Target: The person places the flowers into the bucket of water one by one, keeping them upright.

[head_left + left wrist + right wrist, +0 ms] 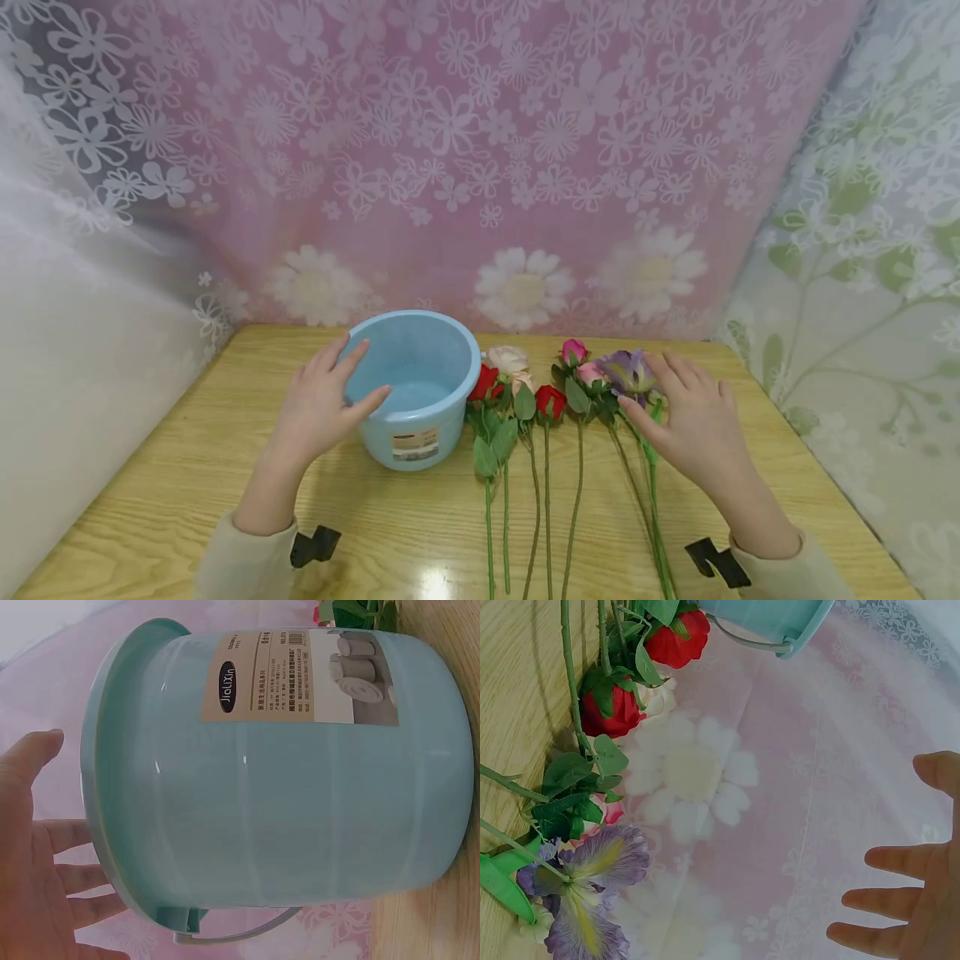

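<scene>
My left hand [318, 408] hovers at the left side of a light blue plastic bucket [453, 435], its fingers spread and relaxed near the rim. In the left wrist view, the fingers lie beside the bucket rim [88, 761]; whether they touch it I cannot tell. The bucket stands upright with nothing seen inside. Above the right end of a row of artificial flowers is my right hand [697, 425], fingers loosely extended and holding nothing. Nearest to it is a purple iris [624, 369]. The right wrist view shows the iris [604, 859] apart from the fingers.
Red roses [551, 402], a white rose [508, 359] and pink roses [573, 351] lie right of the bucket, stems toward the front edge. They rest on a wooden table [187, 467]. A pink floral curtain [420, 183] hangs behind, with pale curtains at both sides.
</scene>
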Demonstrator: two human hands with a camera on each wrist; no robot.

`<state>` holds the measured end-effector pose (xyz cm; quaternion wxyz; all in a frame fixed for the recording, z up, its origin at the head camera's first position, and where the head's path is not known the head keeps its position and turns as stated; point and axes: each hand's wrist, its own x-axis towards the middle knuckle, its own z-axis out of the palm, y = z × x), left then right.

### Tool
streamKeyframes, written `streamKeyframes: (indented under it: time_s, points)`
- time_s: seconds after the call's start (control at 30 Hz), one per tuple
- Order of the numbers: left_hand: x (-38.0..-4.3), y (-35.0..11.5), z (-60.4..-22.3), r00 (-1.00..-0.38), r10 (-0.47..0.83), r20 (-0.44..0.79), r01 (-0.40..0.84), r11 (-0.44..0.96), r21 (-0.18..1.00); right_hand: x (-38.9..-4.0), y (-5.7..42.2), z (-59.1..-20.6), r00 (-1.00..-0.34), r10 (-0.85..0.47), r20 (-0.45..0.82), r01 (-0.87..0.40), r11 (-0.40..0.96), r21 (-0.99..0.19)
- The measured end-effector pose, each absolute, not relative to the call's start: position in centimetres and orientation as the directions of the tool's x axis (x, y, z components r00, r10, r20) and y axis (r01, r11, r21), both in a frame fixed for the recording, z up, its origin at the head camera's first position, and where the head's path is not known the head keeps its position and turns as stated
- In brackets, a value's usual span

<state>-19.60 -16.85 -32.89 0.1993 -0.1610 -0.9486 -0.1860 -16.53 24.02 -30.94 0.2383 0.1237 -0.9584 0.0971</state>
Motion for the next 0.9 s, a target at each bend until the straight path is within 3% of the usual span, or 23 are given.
streamKeyframes:
  time_s: [0.4,0.9]
  points:
    - [-19.6,-17.0,-32.7,-0.828,0.193,0.527,0.411,0.848,0.336,-16.5,24.0,-31.4,-0.773,-0.206,0.6,-0.353,0.926,-0.137]
    - [-21.4,-19.0,-34.4,-0.844,0.133,0.519,0.428,0.75,0.505,-17.4,25.8,-32.8,-0.9,-0.158,0.407,-0.305,0.894,-0.328]
